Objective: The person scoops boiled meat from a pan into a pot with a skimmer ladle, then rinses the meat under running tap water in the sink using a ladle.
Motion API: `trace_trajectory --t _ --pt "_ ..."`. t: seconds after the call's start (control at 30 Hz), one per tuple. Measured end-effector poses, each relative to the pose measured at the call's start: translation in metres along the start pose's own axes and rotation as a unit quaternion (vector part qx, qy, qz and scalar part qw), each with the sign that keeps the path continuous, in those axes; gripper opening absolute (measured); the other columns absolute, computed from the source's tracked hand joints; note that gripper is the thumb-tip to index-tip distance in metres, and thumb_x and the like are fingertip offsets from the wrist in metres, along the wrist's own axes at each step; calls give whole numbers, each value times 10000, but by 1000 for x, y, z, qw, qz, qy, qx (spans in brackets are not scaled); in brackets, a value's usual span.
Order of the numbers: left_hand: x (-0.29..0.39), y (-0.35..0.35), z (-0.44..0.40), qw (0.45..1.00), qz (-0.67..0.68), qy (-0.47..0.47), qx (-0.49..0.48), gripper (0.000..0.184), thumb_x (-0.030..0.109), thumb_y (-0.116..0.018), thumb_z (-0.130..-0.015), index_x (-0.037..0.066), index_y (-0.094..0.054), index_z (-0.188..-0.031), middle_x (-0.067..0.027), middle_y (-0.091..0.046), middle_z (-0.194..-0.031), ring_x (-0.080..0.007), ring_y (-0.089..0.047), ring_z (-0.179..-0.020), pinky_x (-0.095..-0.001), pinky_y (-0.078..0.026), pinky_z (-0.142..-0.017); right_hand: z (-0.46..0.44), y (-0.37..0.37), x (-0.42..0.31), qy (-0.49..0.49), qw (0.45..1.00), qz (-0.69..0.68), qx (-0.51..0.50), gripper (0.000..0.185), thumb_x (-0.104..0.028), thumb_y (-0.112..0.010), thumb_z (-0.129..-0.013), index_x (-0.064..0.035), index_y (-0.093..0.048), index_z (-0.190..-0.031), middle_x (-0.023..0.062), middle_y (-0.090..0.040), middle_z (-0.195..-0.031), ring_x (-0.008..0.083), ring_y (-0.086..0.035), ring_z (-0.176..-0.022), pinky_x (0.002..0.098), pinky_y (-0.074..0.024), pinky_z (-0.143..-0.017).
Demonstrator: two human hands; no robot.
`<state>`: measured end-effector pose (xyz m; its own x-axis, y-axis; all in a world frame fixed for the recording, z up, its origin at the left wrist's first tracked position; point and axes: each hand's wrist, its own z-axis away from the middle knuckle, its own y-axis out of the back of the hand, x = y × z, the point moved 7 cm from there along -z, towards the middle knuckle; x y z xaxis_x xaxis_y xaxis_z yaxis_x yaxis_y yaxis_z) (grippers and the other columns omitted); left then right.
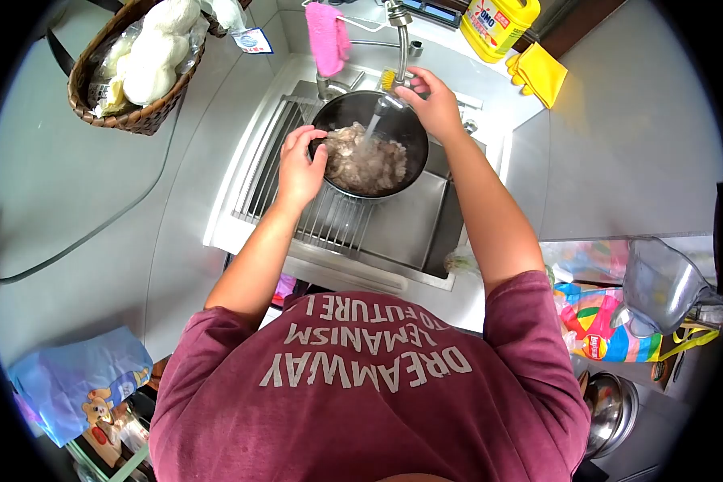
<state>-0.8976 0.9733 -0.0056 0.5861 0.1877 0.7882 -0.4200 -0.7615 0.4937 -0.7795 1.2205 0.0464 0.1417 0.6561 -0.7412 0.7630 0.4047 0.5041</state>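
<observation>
A dark round pot (pixel 414 165) stands over the sink on a metal rack (pixel 329 221). Greyish-brown pieces of food (pixel 369 165) lie inside it, and water runs onto them from the faucet (pixel 389 104). My left hand (pixel 301 169) grips the pot's left rim, thumb and fingers around the edge. At the faucet's head, on the pot's far right side, my right hand (pixel 434 104) has its fingers closed around the spout. A yellow brush (pixel 388 79) is just beside those fingertips.
A pink cloth (pixel 327 40) hangs behind the sink (pixel 406 225). Yellow gloves (pixel 538 74) and a yellow detergent bottle (pixel 498 28) are at the back right. A wicker basket (pixel 145 120) holds white wrapped items at the upper left. A clear pitcher (pixel 659 285) stands at the right.
</observation>
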Motion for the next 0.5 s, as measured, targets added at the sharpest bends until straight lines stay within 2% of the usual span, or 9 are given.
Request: trace_trajectory --t 0.07,0.1,0.17,0.2,0.27,0.37,0.4,0.43,0.5 --pt "3 0 -2 1000 11 8 -1 184 114 -624 -831 91 -632 -1014 -123 -558 -1181 -318 -522 -1116 -386 -408 -969 8 8 9 -31 998 -45 19 376 -272 -760 -773 -30 -650 -1039 79 -647 -846 161 -576 -715 292 -484 -692" --pt "5 1 -3 1000 4 -11 4 152 113 -609 -851 77 -636 -996 -116 -560 -1170 -283 -533 -1080 -351 -421 -906 12 13 13 -46 996 -68 28 345 -270 -753 -781 -28 -660 -1009 75 -644 -819 151 -569 -692 285 -479 -668" --pt "6 1 -5 999 -11 -48 14 114 112 -580 -892 49 -646 -961 -102 -565 -1149 -213 -554 -1008 -282 -448 -780 28 28 10 -206 978 12 -32 265 -251 -722 -810 -36 -675 -958 56 -624 -746 129 -552 -651 270 -458 -624" --pt "-1 0 -7 1000 3 -26 -8 106 112 -573 -898 38 -645 -923 -102 -567 -1130 -211 -556 -989 -283 -449 -778 40 35 11 -284 955 51 -62 230 -242 -706 -824 -40 -682 -932 47 -615 -709 118 -544 -631 262 -448 -603" --pt "-14 -3 -11 998 31 18 -53 143 112 -558 -910 16 -643 -848 -103 -571 -1092 -207 -560 -949 -286 -451 -773 56 42 23 -247 966 69 -33 186 -227 -676 -846 -47 -687 -893 33 -587 -654 103 -535 -609 255 -425 -572" --pt "-15 4 -11 1000 -10 -15 -17 219 105 -534 -920 -1 -626 -752 -112 -575 -1039 -212 -562 -904 -300 -449 -785 94 46 52 -204 979 22 20 166 -196 -664 -851 -57 -684 -941 28 -599 -682 106 -544 -622 255 -436 -585" --pt "-14 5 -8 999 -21 -39 -19 98 86 -557 -899 22 -627 -872 -131 -553 -1112 -238 -552 -1002 -315 -438 -858 109 45 62 -191 981 -6 39 178 -184 -666 -848 -61 -682 -975 28 -611 -710 111 -551 -634 257 -448 -599" --pt "-8 8 -4 998 -32 -45 0 75 78 -567 -889 34 -617 -925 -135 -539 -1143 -249 -537 -1045 -321 -429 -884 126 43 72 -199 978 -38 51 209 -179 -672 -841 -67 -670 -1018 29 -620 -746 118 -561 -652 261 -459 -622" --pt "11 14 4 996 -54 -57 37 159 62 -587 -870 59 -596 -1029 -144 -509 -1206 -271 -507 -1130 -333 -411 -937 157 39 87 -214 969 -101 78 294 -169 -686 -827 -80 -647 -1104 30 -638 -816 131 -581 -687 267 -480 -667"
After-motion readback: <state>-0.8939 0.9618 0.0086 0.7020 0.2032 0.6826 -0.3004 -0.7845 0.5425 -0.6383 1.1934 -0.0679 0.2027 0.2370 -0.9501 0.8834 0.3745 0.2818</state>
